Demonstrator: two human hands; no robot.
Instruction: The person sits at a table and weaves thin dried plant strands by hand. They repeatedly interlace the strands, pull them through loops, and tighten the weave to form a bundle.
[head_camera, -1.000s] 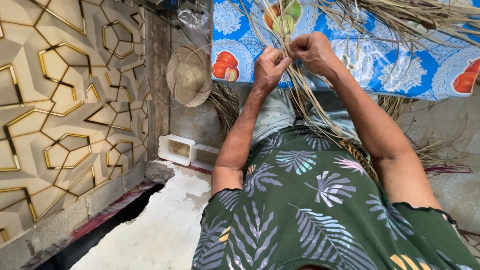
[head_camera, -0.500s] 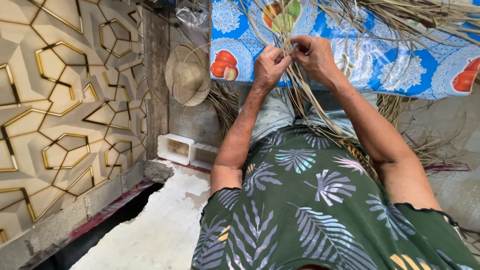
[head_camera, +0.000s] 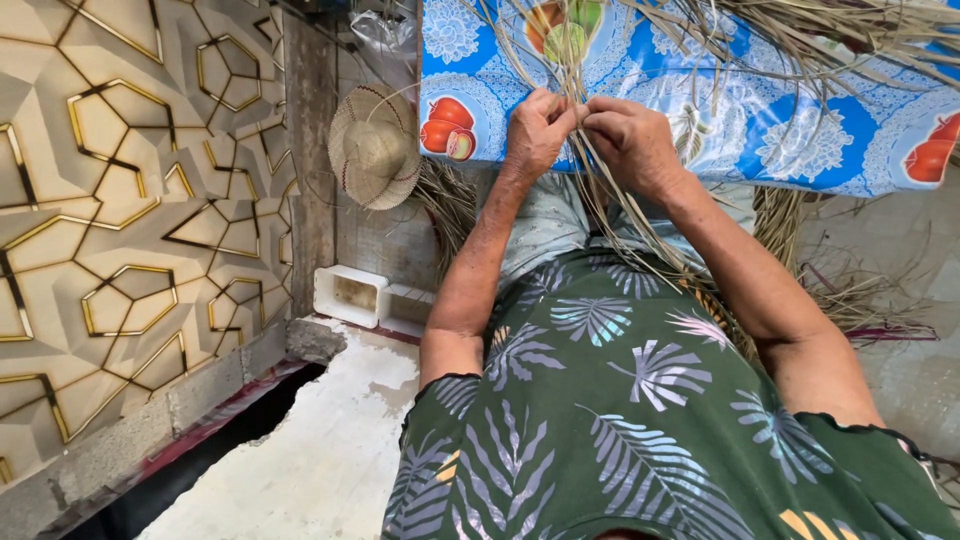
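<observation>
Together, left hand (head_camera: 537, 128) and right hand (head_camera: 630, 140), fingers pinching dry straw strands (head_camera: 600, 215).

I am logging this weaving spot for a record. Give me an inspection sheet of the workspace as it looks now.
Surface: blue fruit-print cloth under the strands.
Job's things: dry straw strands, pinched where both hands meet.
Clutter: loose straw pile; white plastic tray.
Hands: left hand and right hand close together, fingers gripping strands.
Cables: nothing seen.
Surroundings: straw hat hanging on wall; gold-lined patterned wall panel; pale concrete ledge.
</observation>
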